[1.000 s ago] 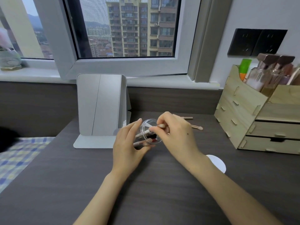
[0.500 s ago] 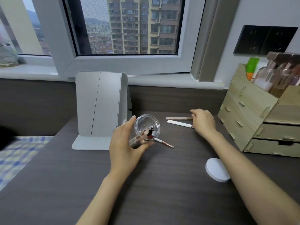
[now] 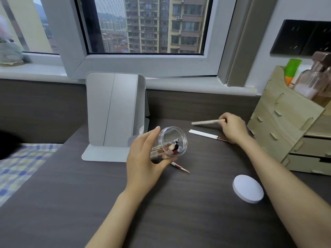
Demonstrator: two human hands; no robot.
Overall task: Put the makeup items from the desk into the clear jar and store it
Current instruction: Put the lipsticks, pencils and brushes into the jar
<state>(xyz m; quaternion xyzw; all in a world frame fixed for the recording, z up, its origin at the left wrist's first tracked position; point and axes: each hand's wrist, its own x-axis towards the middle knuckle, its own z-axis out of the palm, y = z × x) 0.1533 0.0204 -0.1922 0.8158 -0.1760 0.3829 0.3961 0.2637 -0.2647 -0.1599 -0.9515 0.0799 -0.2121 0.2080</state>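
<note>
Just left of the frame's center, the left hand (image 3: pixel 145 158) is wrapped around a clear jar (image 3: pixel 171 143), thumb along the bottom edge and fingers over the top, holding it tilted above the table (image 3: pixel 161 212) with its open mouth turned toward the camera. Several makeup brushes and sticks (image 3: pixel 168 149) lie inside the jar, their ends showing at the mouth. Directly under the jar, on the table, a small brush with a rose-gold ferrule (image 3: pixel 180 167) pokes out from beneath the thumb toward the lower right.

At center right, the right hand (image 3: pixel 232 128) pinches the end of a beige stick (image 3: pixel 207 122) between thumb and fingertips; the stick points left and sits slightly above the table surface. Just below it, a white-handled brush (image 3: pixel 207 134) lies on the table, its far end hidden under the right wrist.

In the lower right, a round white lid (image 3: pixel 248 188) rests flat on the table, beside the right forearm. A folding mirror (image 3: pixel 114 113) stands behind the jar, in the middle left of the frame. At the right edge, a wooden drawer organizer (image 3: pixel 286 122) holds bottles and a green tube in its top section. A window (image 3: pixel 143 25) fills the upper frame, and a checked bedcover (image 3: pixel 19 163) shows at the left edge.
</note>
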